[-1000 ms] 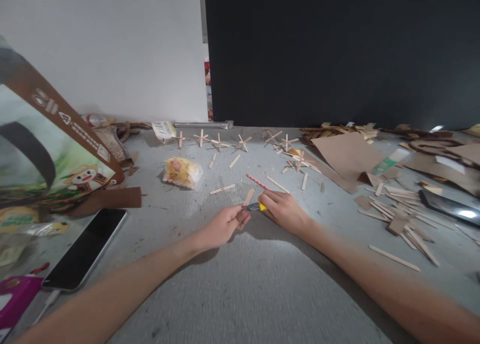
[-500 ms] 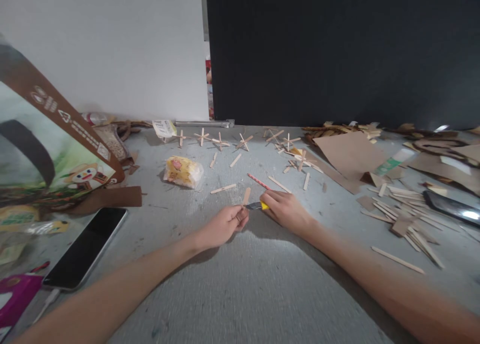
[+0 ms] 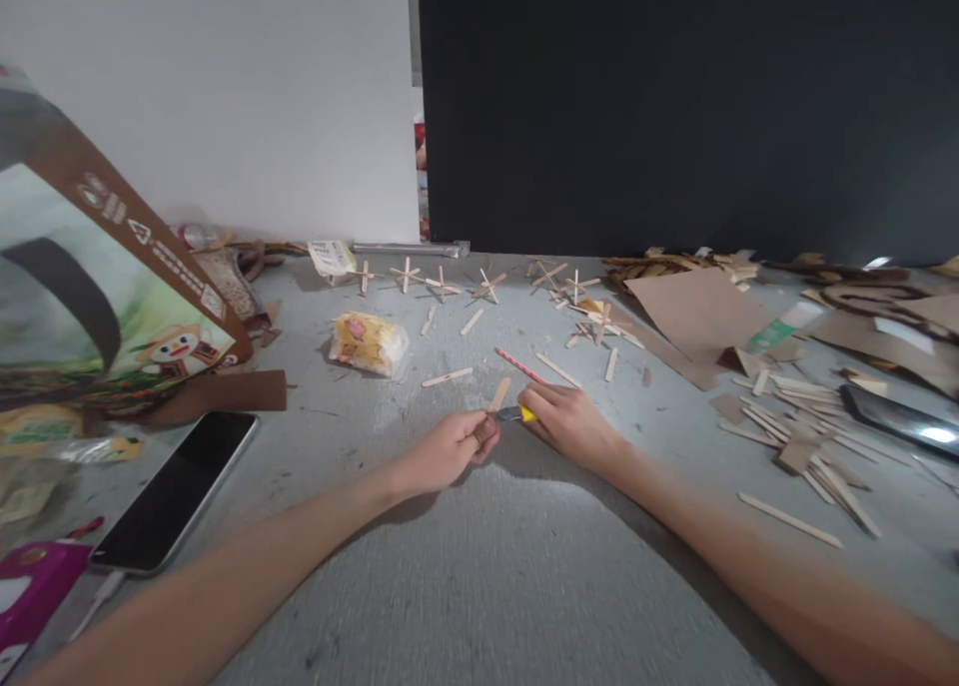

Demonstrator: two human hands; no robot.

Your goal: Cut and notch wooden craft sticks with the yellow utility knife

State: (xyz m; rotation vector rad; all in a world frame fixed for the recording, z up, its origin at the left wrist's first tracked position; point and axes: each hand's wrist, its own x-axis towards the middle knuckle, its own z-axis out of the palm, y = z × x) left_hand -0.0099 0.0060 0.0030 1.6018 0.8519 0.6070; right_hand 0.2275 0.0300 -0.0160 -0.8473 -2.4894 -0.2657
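- One wooden stick (image 3: 501, 393) was pinched in the left hand (image 3: 457, 441), its long side pointing away and a bit right.
- The right hand (image 3: 570, 422) was wrapped around a yellow tool (image 3: 528, 413), its metal end (image 3: 509, 414) pointing left at the stick's bottom; touching or not, I couldn't tell.

Phone (image 3: 176, 491) with white cable (image 3: 101, 598) attached, printed bag (image 3: 142, 292) at left, yellow-patterned package (image 3: 367, 343), purple object (image 3: 43, 586) near phone, black panel (image 3: 674, 107) beside white panel (image 3: 262, 97)
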